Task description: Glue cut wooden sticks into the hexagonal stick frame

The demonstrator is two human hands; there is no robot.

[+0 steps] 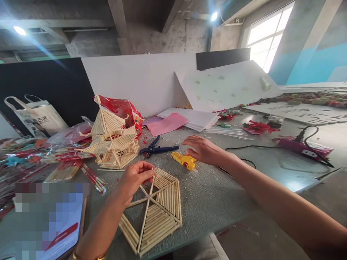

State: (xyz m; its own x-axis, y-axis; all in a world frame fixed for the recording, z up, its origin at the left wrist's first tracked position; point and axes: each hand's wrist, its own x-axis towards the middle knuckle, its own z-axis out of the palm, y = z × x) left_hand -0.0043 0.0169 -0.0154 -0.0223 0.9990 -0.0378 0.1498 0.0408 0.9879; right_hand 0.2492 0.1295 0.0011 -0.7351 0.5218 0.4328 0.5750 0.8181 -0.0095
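Note:
A flat hexagonal panel of pale wooden sticks (pixel 159 220) lies on the table in front of me; rows of sticks fill some of its wedges, and others are open. My left hand (pixel 137 178) is closed in a pinch at the panel's far corner, its fingertips on a stick end; I cannot tell whether that stick is loose or part of the panel. Over the yellow hot glue gun (pixel 183 161) hovers my right hand (pixel 202 148), fingers stretched out and apart. Left of the glue gun lies a dark blue cutter (pixel 159 148).
A small stick-built pavilion (pixel 111 141) stands at the back left beside packs of sticks (pixel 93 178). Nearer me is a tablet-like screen (pixel 65 231), partly blurred out. Pink paper (pixel 168 126) lies farther back. On the right, a black cord runs to a purple power strip (pixel 303 148).

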